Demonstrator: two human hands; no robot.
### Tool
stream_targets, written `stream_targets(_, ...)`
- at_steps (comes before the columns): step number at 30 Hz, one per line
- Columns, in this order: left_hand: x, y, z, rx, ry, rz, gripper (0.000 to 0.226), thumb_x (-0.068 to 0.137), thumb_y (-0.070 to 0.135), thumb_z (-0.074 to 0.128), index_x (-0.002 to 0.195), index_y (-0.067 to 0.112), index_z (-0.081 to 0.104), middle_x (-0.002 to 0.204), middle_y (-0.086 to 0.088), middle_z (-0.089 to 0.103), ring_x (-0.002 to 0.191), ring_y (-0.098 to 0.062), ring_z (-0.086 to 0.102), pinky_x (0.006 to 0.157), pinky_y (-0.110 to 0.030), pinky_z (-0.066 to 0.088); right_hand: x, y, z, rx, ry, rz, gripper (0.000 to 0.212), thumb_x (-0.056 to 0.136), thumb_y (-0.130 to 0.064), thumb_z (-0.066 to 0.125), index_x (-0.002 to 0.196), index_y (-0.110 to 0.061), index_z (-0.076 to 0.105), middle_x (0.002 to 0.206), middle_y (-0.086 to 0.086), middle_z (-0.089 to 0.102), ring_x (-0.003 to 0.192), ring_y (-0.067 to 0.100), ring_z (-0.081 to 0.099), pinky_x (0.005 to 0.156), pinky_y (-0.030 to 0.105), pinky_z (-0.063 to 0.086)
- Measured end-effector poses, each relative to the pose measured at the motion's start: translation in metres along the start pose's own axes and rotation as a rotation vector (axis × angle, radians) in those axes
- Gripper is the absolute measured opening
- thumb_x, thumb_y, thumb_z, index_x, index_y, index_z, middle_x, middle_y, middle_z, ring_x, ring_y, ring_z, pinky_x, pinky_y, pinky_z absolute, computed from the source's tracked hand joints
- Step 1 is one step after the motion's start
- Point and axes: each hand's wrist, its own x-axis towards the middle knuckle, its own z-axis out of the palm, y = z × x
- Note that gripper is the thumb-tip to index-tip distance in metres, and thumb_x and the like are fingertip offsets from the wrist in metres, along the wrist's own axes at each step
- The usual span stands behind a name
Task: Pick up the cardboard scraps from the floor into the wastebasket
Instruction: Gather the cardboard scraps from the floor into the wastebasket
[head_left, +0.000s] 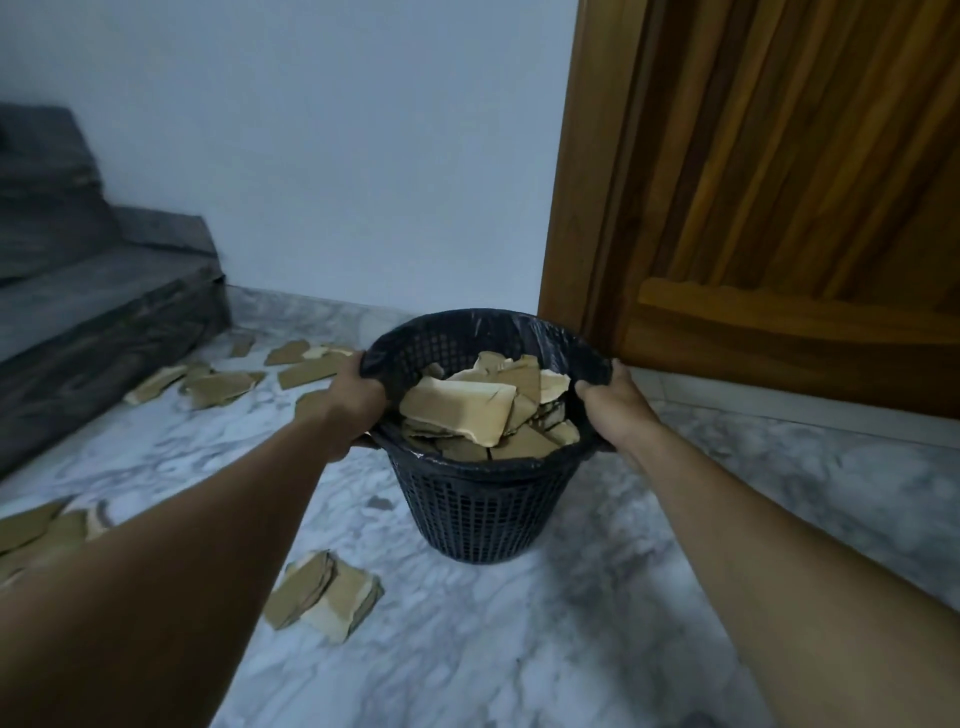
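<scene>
A dark mesh wastebasket (483, 512) with a plastic liner stands on the marble floor, holding several brown cardboard scraps (460, 408). My left hand (353, 397) grips its left rim and my right hand (613, 402) grips its right rim. More scraps lie on the floor: a stack (324, 595) near the basket's front left, a scatter (218, 384) behind my left hand by the step, and a few pieces (41, 530) at the far left edge.
Dark stone stair steps (88, 322) rise at the left. A wooden door (779, 208) with its frame stands right behind the basket. A pale wall (337, 156) closes the back. Marble floor (519, 649) spreads in front.
</scene>
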Motion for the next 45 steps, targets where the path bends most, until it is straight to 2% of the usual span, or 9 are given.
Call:
stream_targets(4,0.007,-0.003,-0.002,0.026,-0.034,-0.022,0.049,0.091,0.011,0.054,0.136,0.026,0.042,0.108,-0.017,0.061,0.087,-0.040,0.067,0.067,-0.054,0.062,-0.006,-0.007,-0.002,-0.226,-0.007,0.014,0.075,0.106,-0.042,0.041,0.161,-0.023,-0.006,0.167,0.009,0.014,0.150,0.035,0.024,0.117,0.042,0.027)
stream_targets(10,-0.009,-0.006,-0.021,0.066,0.009,-0.019,0.082,0.088,0.064,0.056,0.156,0.031,0.024,0.150,-0.009,0.045,0.121,-0.036,0.055,0.075,-0.041,0.057,-0.040,-0.049,0.033,-0.573,0.185,-0.263,0.065,0.106,-0.044,0.036,0.161,-0.023,0.009,0.168,0.014,-0.004,0.154,0.034,-0.003,0.122,0.059,0.005)
stream_targets(14,-0.037,-0.045,-0.070,0.170,0.108,0.057,0.075,0.096,0.061,0.048,0.157,0.022,0.026,0.152,-0.015,0.045,0.134,-0.038,0.047,0.106,-0.044,0.044,-0.066,-0.089,0.100,-0.579,0.146,-0.545,0.060,0.104,-0.041,0.039,0.158,-0.019,0.023,0.165,0.013,0.016,0.151,0.034,0.016,0.119,0.058,0.021)
stream_targets(20,-0.095,-0.157,-0.163,0.294,0.290,-0.140,0.062,0.103,0.047,0.045,0.156,0.017,0.031,0.149,-0.016,0.050,0.133,-0.035,0.049,0.103,-0.039,0.040,-0.125,-0.094,0.234,-0.527,-0.034,-0.901,0.053,0.101,-0.026,0.047,0.151,-0.015,0.036,0.154,0.012,0.036,0.138,0.036,0.039,0.107,0.050,0.039)
stream_targets(24,-0.134,-0.227,-0.204,0.405,0.447,-0.212,0.055,0.102,0.039,0.047,0.152,0.016,0.037,0.142,-0.019,0.054,0.131,-0.037,0.049,0.101,-0.042,0.041,-0.136,-0.057,0.297,-0.654,-0.251,-0.664,0.056,0.103,-0.044,0.044,0.154,-0.023,0.032,0.158,0.008,0.033,0.136,0.035,0.043,0.098,0.047,0.047)
stream_targets(30,-0.197,-0.339,-0.264,0.688,0.603,-0.402,0.085,0.087,0.066,0.055,0.156,0.028,0.023,0.161,-0.016,0.025,0.151,-0.035,0.014,0.117,-0.058,0.021,-0.148,0.040,0.353,-0.846,-0.454,-0.061,0.094,0.090,-0.076,0.044,0.161,-0.034,-0.002,0.167,0.013,-0.011,0.151,0.043,-0.002,0.116,0.062,0.013)
stream_targets(38,-0.212,-0.425,-0.350,0.752,0.562,-0.654,0.137,0.049,0.104,0.041,0.156,0.038,-0.012,0.164,-0.024,-0.011,0.148,-0.052,-0.014,0.114,-0.069,-0.006,-0.157,0.057,0.481,-0.958,-0.466,-0.375,0.116,0.062,-0.105,0.016,0.156,-0.045,-0.013,0.168,0.009,-0.010,0.152,0.042,-0.013,0.112,0.071,-0.008)
stream_targets(42,-0.186,-0.440,-0.365,0.795,0.468,-0.657,0.123,0.058,0.105,0.020,0.158,0.038,0.001,0.164,-0.024,0.000,0.149,-0.051,-0.007,0.117,-0.068,-0.003,-0.160,0.027,0.551,-0.901,-0.503,-0.487,0.117,0.059,-0.106,0.011,0.155,-0.045,-0.014,0.168,0.010,-0.010,0.152,0.041,-0.016,0.110,0.075,-0.008)
stream_targets(45,-0.161,-0.442,-0.369,0.909,0.514,-0.468,0.101,0.069,0.099,0.023,0.146,0.034,0.031,0.146,-0.022,0.032,0.144,-0.050,0.012,0.115,-0.067,0.008,-0.149,0.008,0.587,-0.849,-0.478,-0.511,0.118,0.055,-0.108,0.016,0.153,-0.050,-0.016,0.167,0.010,-0.017,0.150,0.040,-0.021,0.108,0.077,-0.008)
